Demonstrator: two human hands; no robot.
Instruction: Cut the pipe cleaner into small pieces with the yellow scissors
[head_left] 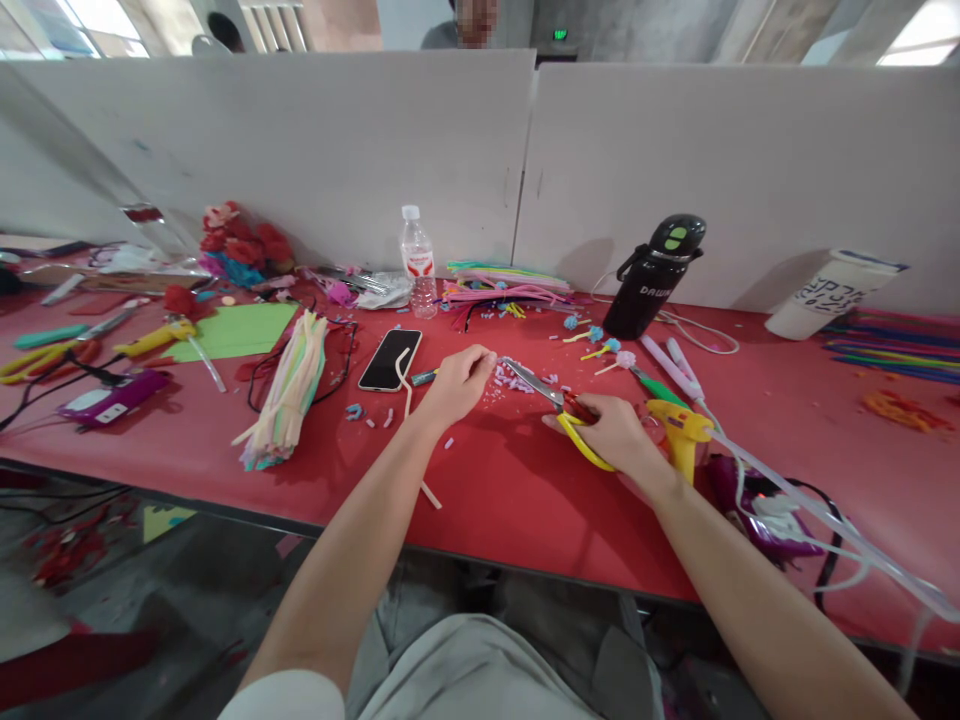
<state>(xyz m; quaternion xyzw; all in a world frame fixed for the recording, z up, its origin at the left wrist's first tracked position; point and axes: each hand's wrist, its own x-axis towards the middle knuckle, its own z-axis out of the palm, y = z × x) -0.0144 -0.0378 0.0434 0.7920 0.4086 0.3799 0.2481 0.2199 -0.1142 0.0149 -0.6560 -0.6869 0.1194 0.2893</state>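
Note:
My right hand is closed round the handles of a pair of scissors with yellow and red grips. The blades point left, their tips close to the pinched fingers of my left hand. Whatever those fingers hold is too small to make out. Below the blades lies a scatter of short lilac snippets on the red table. A cream pipe cleaner runs beneath my left forearm, its far end showing on the other side. Small fluffy blue and pink pieces on stems lie beyond the scissors.
Left of my arm are a phone and a bundle of pale pipe cleaners. A water bottle and a black flask stand near the partition. A yellow glue gun with cables sits beside my right forearm.

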